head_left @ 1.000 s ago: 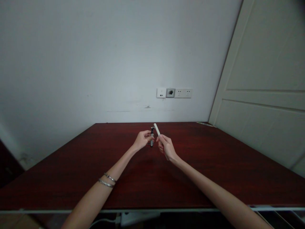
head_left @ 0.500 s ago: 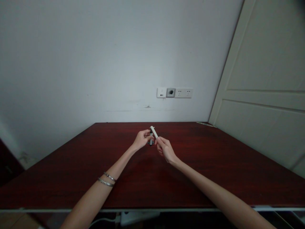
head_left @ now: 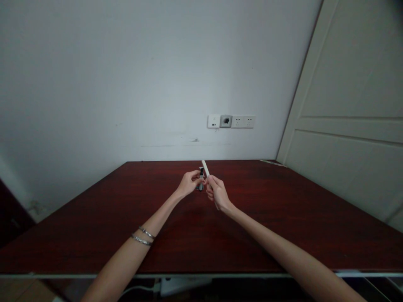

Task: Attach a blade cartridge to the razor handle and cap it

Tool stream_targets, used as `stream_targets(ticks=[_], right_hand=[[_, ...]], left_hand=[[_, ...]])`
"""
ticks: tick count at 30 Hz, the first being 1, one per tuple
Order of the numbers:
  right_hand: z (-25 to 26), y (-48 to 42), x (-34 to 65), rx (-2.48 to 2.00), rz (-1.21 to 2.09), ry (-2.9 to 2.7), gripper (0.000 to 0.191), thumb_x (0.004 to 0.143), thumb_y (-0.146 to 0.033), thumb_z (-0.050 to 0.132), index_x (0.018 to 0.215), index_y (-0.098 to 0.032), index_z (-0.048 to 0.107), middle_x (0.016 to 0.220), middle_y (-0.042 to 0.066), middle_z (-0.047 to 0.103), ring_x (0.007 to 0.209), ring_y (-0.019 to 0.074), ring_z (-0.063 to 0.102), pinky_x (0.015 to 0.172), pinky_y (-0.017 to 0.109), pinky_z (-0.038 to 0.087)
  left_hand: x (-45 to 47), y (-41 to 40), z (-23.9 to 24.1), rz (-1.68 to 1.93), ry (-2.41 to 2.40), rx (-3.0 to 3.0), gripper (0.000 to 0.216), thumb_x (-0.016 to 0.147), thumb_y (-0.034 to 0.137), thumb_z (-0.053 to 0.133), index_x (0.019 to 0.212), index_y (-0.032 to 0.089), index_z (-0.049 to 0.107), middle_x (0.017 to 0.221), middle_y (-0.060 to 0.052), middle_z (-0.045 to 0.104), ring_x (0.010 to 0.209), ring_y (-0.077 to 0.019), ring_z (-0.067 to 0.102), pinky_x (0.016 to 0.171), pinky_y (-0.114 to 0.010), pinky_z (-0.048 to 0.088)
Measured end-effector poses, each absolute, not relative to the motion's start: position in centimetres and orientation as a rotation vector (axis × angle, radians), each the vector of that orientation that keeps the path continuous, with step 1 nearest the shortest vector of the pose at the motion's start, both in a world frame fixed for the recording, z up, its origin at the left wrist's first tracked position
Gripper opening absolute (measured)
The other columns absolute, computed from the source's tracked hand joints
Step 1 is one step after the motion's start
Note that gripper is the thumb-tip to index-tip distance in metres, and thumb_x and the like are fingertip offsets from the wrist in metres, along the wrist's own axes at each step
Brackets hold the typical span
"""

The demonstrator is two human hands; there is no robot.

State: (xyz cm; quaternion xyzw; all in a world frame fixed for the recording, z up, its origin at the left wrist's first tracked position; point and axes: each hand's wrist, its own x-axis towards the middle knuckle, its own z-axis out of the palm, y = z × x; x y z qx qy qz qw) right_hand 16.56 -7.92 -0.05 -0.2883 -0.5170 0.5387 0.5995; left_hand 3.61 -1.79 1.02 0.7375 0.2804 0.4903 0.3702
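Over red table [head_left: 283, 218]: left hand [head_left: 188, 183] pinches small dark piece [head_left: 200, 179], perhaps pen part. Right hand [head_left: 216, 193] closed round white tube [head_left: 205, 167] just beside. Likely light, stiff, slick; grip mid-barrel.

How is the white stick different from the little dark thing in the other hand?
The white stick, in the right hand, is pale; the little dark thing, in the left hand, is grey with a black top. The white stick tilts and pokes higher; the little dark thing stands upright. Both are held above the table.
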Motion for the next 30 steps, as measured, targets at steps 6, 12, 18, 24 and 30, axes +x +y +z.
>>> stream_targets(ticks=[6, 12, 18, 24, 30], right_hand=[[-1.5, -8.7, 16.5, -0.72, 1.269, -1.219, 0.037, 0.077, -0.055, 0.05, 0.069, -0.019, 0.042, 0.04, -0.012, 0.026, 0.03, 0.0023, 0.017, 0.029, 0.015, 0.012], [-0.2, -8.2, 16.1, -0.668, 1.217, -1.202, 0.037, 0.077, -0.056, 0.049, 0.07, -0.019, 0.043, 0.041, -0.012, 0.026, 0.03, 0.0022, 0.016, 0.029, 0.015, 0.011], [-1.5, -8.6, 16.0, -0.72, 1.237, -1.255, 0.036, 0.078, -0.054, 0.049, 0.069, -0.019, 0.044, 0.041, -0.011, 0.028, 0.031, 0.003, 0.019, 0.03, 0.016, 0.014], [-0.1, -8.8, 16.8, -0.702, 1.083, -1.331, 0.036, 0.08, -0.053, 0.046, 0.068, -0.018, 0.047, 0.043, -0.009, 0.03, 0.034, 0.0041, 0.022, 0.032, 0.017, 0.017], [0.5, -7.6, 18.7, -0.798, 0.962, -1.409, 0.036, 0.081, -0.05, 0.046, 0.066, -0.018, 0.051, 0.043, -0.008, 0.033, 0.035, 0.0053, 0.026, 0.034, 0.018, 0.019]], left_hand=[[3.5, -1.6, 1.5, 1.293, 0.773, 1.805, 0.02, 0.066, 0.022, 0.065, 0.083, 0.011, 0.062, 0.074, -0.005, 0.065, 0.063, -0.0145, 0.059, 0.062, -0.026, 0.047], [3.5, -1.9, 1.8, 1.275, 0.734, 1.904, 0.012, 0.066, 0.021, 0.065, 0.071, 0.011, 0.061, 0.066, -0.002, 0.061, 0.06, -0.0122, 0.055, 0.059, -0.023, 0.045], [3.2, -1.6, 1.7, 1.261, 0.779, 1.828, 0.017, 0.064, 0.023, 0.066, 0.076, 0.012, 0.06, 0.063, -0.001, 0.061, 0.054, -0.0102, 0.053, 0.052, -0.021, 0.043], [3.5, -1.8, 1.4, 1.187, 0.731, 1.853, 0.021, 0.063, 0.026, 0.07, 0.074, 0.011, 0.059, 0.066, -0.003, 0.062, 0.061, -0.0135, 0.058, 0.059, -0.025, 0.046], [3.6, -1.8, 1.2, 1.271, 0.81, 1.861, 0.021, 0.062, 0.022, 0.069, 0.069, 0.013, 0.052, 0.062, 0.001, 0.059, 0.057, -0.0117, 0.057, 0.057, -0.024, 0.045]])
